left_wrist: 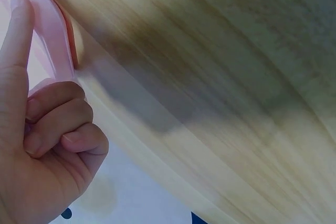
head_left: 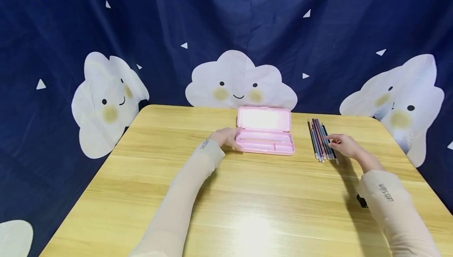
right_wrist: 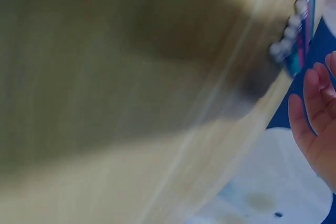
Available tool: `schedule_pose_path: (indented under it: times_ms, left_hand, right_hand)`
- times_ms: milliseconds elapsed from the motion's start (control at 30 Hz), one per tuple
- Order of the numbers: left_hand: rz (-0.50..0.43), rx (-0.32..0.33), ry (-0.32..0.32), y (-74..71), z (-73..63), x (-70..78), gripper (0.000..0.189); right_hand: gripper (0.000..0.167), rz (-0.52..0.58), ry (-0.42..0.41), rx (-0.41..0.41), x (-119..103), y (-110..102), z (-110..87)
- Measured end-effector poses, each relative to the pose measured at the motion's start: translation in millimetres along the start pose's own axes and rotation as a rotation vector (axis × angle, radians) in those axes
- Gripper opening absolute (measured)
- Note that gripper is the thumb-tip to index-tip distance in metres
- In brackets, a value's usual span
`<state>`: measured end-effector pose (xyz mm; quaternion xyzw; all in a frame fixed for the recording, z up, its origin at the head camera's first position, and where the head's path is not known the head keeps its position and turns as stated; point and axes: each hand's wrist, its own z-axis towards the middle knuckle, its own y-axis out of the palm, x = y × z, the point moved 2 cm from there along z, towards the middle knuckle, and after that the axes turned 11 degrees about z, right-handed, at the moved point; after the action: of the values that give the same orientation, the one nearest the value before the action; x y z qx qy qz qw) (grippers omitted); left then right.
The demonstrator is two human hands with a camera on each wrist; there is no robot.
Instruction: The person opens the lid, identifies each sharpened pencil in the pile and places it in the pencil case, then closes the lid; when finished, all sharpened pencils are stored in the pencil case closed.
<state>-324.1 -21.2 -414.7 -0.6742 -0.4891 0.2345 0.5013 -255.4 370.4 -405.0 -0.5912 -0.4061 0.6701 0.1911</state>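
Note:
An open pink pencil case point(head_left: 267, 151) lies on the table, its lid point(head_left: 264, 118) tilted back. A slim, pencil-like stick point(head_left: 265, 140) lies lengthwise in it. My left hand point(head_left: 226, 137) holds the case's left end; in the left wrist view the thumb lies straight along the pink rim point(left_wrist: 55, 35) and the other fingers curl at the edge. To the right of the case is a loose row of several pencils point(head_left: 319, 141), white eraser ends facing me. My right hand point(head_left: 345, 145) is at the row's right side, fingers loosely bent, index fingertip over the rightmost pencils.
The wooden table point(head_left: 247, 194) carries the case and pencils near its far edge. Behind it hangs a dark blue curtain point(head_left: 212, 13) with smiling white clouds. A small black object point(head_left: 361, 201) shows beside the right sleeve point(head_left: 393, 206).

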Motion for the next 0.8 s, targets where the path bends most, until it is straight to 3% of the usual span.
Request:
schedule_pose_path:
  times_ms: [167,367,800]
  left_hand:
    - [-0.012,-0.005,0.01,0.2,-1.1,-0.8,0.099]
    - [-0.036,-0.029,0.032,0.4,-0.6,-2.6,0.099]
    - [-0.083,-0.051,0.053,5.0,0.6,-0.5,0.098]
  right_hand:
    - [0.034,0.007,0.062,0.008,13,-7,-7.6]
    - [0.043,0.072,0.15,-0.103,21,-5,-10.8]
    - [0.045,0.073,0.208,-0.149,27,3,-10.1]
